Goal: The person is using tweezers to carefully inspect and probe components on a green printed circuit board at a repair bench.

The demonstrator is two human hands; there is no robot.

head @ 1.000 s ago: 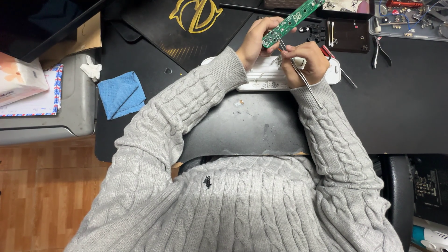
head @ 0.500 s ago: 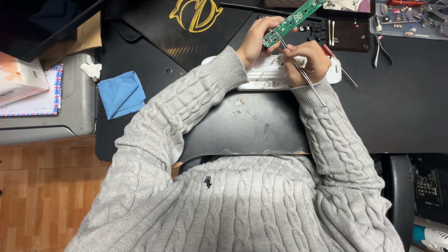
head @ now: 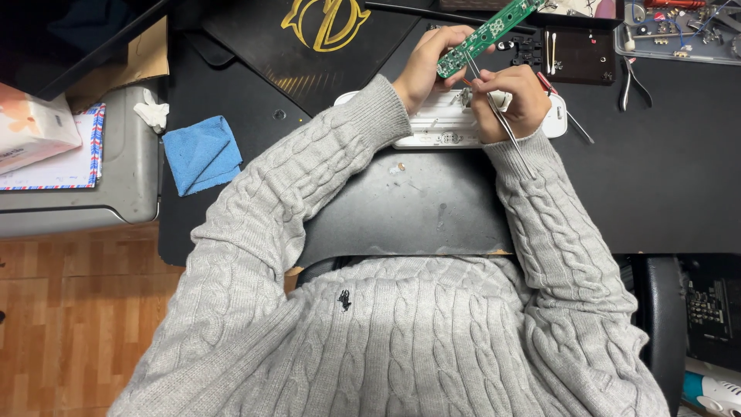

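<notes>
Green circuit board, long and skinny with little pale round pads along it, is pinched at its lower end in the person's left hand and tilts up and away to the right, its far tip running out of the top of the frame. Right hand is curled tight around metal tweezers, tips touching the board's lower end just above a white plastic housing lying flat on the black mat. Room is decent: bare mat toward the person, and a blue cloth well off to the left near the desk edge. Right side is more crowded, with pliers and a parts tray cut off by the frame. What the tweezers actually grip is too small to make out, and the hands hide the middle of the housing.
</notes>
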